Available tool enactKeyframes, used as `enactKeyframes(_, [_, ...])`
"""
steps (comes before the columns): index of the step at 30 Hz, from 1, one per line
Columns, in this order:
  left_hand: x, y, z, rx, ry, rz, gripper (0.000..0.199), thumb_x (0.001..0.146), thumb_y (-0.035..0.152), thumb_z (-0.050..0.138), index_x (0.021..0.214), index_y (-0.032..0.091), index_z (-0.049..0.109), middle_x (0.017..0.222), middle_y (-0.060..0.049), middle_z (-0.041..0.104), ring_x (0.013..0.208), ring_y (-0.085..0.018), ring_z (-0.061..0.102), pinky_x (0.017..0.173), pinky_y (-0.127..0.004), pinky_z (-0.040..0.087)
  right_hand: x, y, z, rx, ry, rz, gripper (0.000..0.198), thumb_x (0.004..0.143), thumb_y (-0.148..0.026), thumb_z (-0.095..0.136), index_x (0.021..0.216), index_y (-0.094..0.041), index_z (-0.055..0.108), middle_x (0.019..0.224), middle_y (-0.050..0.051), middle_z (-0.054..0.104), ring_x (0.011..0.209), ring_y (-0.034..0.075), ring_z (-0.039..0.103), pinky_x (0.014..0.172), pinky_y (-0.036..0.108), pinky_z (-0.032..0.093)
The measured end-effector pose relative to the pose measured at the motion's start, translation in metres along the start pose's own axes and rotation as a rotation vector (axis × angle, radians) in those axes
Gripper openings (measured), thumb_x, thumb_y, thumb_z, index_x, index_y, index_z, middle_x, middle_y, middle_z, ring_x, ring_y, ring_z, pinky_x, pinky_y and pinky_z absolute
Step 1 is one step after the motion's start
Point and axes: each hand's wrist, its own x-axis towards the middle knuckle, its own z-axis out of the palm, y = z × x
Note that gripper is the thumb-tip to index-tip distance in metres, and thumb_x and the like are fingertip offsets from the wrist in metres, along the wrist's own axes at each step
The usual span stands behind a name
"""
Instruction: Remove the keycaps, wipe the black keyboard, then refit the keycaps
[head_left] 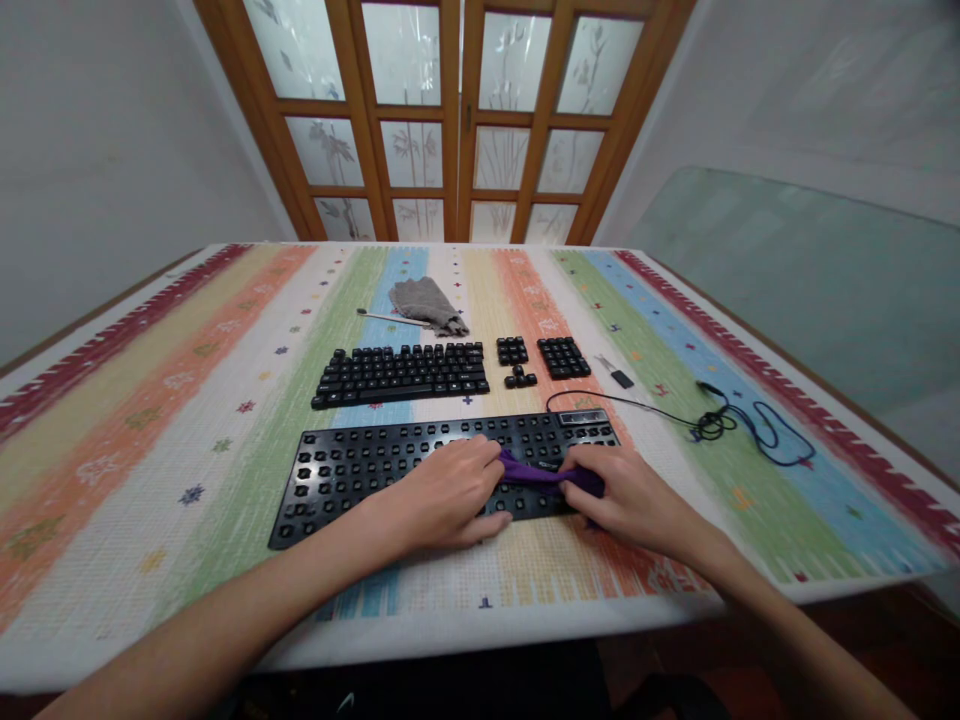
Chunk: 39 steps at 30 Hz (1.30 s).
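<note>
A black keyboard base (pixel 360 450) with its keycaps off lies near the table's front edge, bare switches showing. Over its right half a purple cloth (pixel 531 472) is stretched between my two hands. My left hand (pixel 461 485) grips the cloth's left end, its thumb resting low by the keyboard's front edge. The cloth's right end is bunched in my right hand (pixel 619 490), fingers curled round it. Behind the base, the removed black keycaps (pixel 405 372) are laid out in keyboard order, with a small navigation block (pixel 512 350), arrow keys (pixel 519 377) and a number pad block (pixel 564 357).
A grey cloth (pixel 429 303) lies farther back beside a thin white brush (pixel 390 318). Right of the keycaps is a small keycap puller (pixel 621 378). The keyboard's coiled cable (pixel 716 425) spreads to the right on the striped tablecloth (pixel 225 440).
</note>
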Motion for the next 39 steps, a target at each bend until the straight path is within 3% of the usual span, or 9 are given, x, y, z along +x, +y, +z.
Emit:
enactKeyframes(4, [-0.003, -0.003, 0.0, -0.019, 0.015, 0.016, 0.026, 0.091, 0.039, 0.058, 0.097, 0.014, 0.059, 0.099, -0.011, 0.059, 0.09, -0.024, 0.055, 0.081, -0.036, 0.048, -0.001, -0.003, -0.001, 0.055, 0.041, -0.022, 0.011, 0.085, -0.02, 0.053, 0.08, -0.018, 0.063, 0.071, 0.003, 0.066, 0.067, 0.017, 0.06, 0.062, 0.027, 0.041])
enactKeyframes(11, [-0.017, -0.01, -0.011, -0.078, 0.071, 0.044, 0.025, 0.092, 0.037, 0.055, 0.102, 0.014, 0.058, 0.097, -0.009, 0.058, 0.086, -0.022, 0.053, 0.077, -0.035, 0.047, 0.001, -0.016, -0.005, 0.109, 0.209, -0.231, 0.013, 0.088, -0.017, 0.054, 0.09, -0.018, 0.066, 0.078, 0.002, 0.065, 0.071, 0.015, 0.06, 0.065, 0.027, 0.044])
enactKeyframes(16, [-0.042, -0.016, -0.026, -0.104, 0.14, -0.031, 0.027, 0.088, 0.034, 0.06, 0.107, 0.014, 0.058, 0.099, -0.01, 0.058, 0.09, -0.024, 0.054, 0.079, -0.037, 0.047, 0.001, -0.031, 0.003, 0.19, 0.469, -0.383, 0.018, 0.088, -0.013, 0.055, 0.102, -0.017, 0.067, 0.08, 0.003, 0.069, 0.071, 0.015, 0.064, 0.066, 0.026, 0.049])
enactKeyframes(20, [-0.064, -0.015, -0.031, -0.095, 0.238, -0.075, 0.026, 0.09, 0.031, 0.059, 0.11, 0.014, 0.058, 0.099, -0.009, 0.06, 0.092, -0.024, 0.055, 0.082, -0.039, 0.047, 0.005, -0.047, 0.015, 0.207, 0.657, -0.405, 0.019, 0.086, -0.01, 0.057, 0.1, -0.019, 0.066, 0.08, 0.002, 0.071, 0.067, 0.014, 0.066, 0.063, 0.025, 0.051])
enactKeyframes(26, [-0.084, -0.004, -0.028, -0.041, 0.441, -0.128, 0.018, 0.091, 0.027, 0.061, 0.103, 0.014, 0.062, 0.087, -0.006, 0.062, 0.082, -0.021, 0.056, 0.077, -0.036, 0.046, 0.02, -0.072, 0.031, 0.215, 0.704, -0.424, 0.014, 0.084, -0.012, 0.061, 0.097, -0.018, 0.065, 0.076, 0.001, 0.071, 0.065, 0.013, 0.065, 0.062, 0.025, 0.051])
enactKeyframes(29, [-0.087, -0.001, -0.021, -0.019, 0.47, -0.156, 0.018, 0.091, 0.029, 0.061, 0.102, 0.014, 0.063, 0.085, -0.006, 0.061, 0.08, -0.02, 0.056, 0.075, -0.035, 0.046, 0.026, -0.074, 0.042, 0.172, 0.575, -0.477, 0.01, 0.088, -0.014, 0.057, 0.093, -0.016, 0.065, 0.07, 0.001, 0.066, 0.06, 0.013, 0.059, 0.057, 0.024, 0.045])
enactKeyframes(32, [-0.088, 0.0, -0.009, -0.002, 0.404, -0.163, 0.016, 0.095, 0.029, 0.057, 0.102, 0.016, 0.064, 0.086, -0.005, 0.061, 0.079, -0.02, 0.055, 0.075, -0.035, 0.046, 0.03, -0.071, 0.05, 0.017, 0.257, -0.501, 0.015, 0.089, -0.014, 0.053, 0.09, -0.016, 0.068, 0.072, 0.003, 0.063, 0.064, 0.014, 0.057, 0.057, 0.026, 0.039])
enactKeyframes(35, [-0.088, 0.0, 0.001, 0.012, 0.332, -0.158, 0.017, 0.096, 0.026, 0.053, 0.103, 0.018, 0.066, 0.085, -0.005, 0.06, 0.079, -0.021, 0.055, 0.074, -0.036, 0.046, 0.03, -0.067, 0.05, -0.124, 0.02, -0.433, 0.019, 0.088, -0.015, 0.055, 0.096, -0.019, 0.072, 0.076, 0.003, 0.062, 0.067, 0.014, 0.055, 0.057, 0.026, 0.033])
enactKeyframes(39, [-0.086, 0.002, 0.006, -0.002, 0.278, -0.16, 0.019, 0.095, 0.026, 0.055, 0.105, 0.018, 0.067, 0.086, -0.006, 0.058, 0.078, -0.022, 0.054, 0.071, -0.036, 0.048, 0.028, -0.068, 0.044, -0.198, -0.082, -0.378, 0.023, 0.088, -0.019, 0.056, 0.103, -0.021, 0.073, 0.078, 0.004, 0.062, 0.067, 0.015, 0.053, 0.056, 0.027, 0.027])
